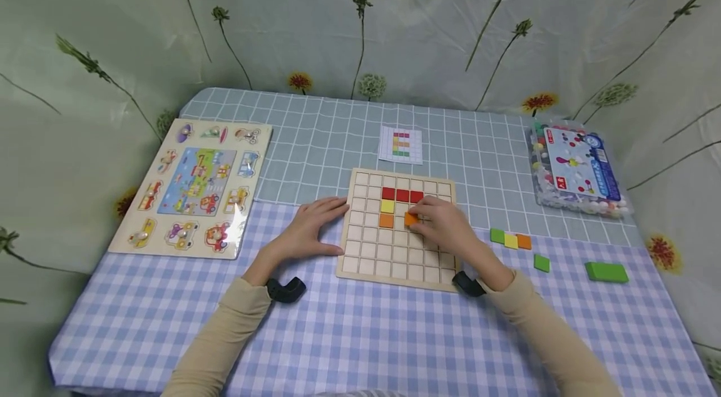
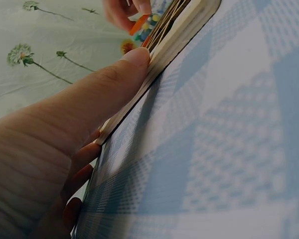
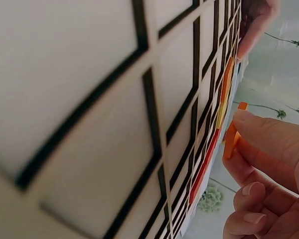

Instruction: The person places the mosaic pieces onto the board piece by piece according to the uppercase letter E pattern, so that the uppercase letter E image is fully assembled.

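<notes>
My right hand (image 1: 445, 225) pinches an orange square tile (image 3: 232, 142) between thumb and fingers, raised over the wooden grid board (image 1: 388, 268). Three red tiles (image 1: 402, 195) lie in a row on that board, with a yellow tile (image 1: 387, 206) under the leftmost and an orange one (image 1: 386, 220) below the yellow. My left hand (image 1: 306, 228) rests at the board's left edge, thumb and fingers spread apart. In the left wrist view its thumb (image 2: 112, 79) lies against the board's side.
Right of the board lie a loose green tile (image 1: 541, 263), a green, yellow and orange tile row (image 1: 511, 240), and a green block (image 1: 606, 272). A pattern card (image 1: 400, 145) sits behind the board. A picture puzzle (image 1: 126, 237) lies left; a box of beads (image 1: 580, 165) stands back right.
</notes>
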The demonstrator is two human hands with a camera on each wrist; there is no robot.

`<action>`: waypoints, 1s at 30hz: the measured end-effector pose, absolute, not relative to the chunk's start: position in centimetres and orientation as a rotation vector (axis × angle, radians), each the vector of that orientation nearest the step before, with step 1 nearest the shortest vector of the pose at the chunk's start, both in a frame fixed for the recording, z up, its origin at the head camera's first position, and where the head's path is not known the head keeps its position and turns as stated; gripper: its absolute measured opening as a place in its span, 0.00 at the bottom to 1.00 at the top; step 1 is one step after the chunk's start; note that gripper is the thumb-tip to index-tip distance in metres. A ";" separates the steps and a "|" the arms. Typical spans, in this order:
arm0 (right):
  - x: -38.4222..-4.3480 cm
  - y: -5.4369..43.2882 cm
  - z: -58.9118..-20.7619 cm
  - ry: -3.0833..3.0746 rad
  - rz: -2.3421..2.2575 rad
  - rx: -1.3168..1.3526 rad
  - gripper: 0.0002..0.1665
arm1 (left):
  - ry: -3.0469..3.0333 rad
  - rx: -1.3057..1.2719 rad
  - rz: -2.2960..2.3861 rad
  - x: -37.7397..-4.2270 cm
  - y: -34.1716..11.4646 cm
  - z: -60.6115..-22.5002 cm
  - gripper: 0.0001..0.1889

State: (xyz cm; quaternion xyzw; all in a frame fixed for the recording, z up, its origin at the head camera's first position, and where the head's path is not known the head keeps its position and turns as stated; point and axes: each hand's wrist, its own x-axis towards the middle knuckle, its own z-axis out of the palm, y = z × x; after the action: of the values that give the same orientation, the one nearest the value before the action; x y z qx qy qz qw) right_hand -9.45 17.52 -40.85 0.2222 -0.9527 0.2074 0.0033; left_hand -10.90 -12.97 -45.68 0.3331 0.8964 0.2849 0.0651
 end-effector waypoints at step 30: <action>-10.3 15.9 -41.4 -3.051 0.630 0.818 0.16 | 2.729 1.016 0.836 -10.8 -12.9 -45.7 0.47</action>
State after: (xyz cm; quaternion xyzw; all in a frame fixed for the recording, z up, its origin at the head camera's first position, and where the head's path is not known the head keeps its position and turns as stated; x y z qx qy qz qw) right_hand -10.27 15.93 -41.36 0.2538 -0.9465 0.1956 -0.0397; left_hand -10.83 -12.90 -45.67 0.3348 0.8994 0.2756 0.0558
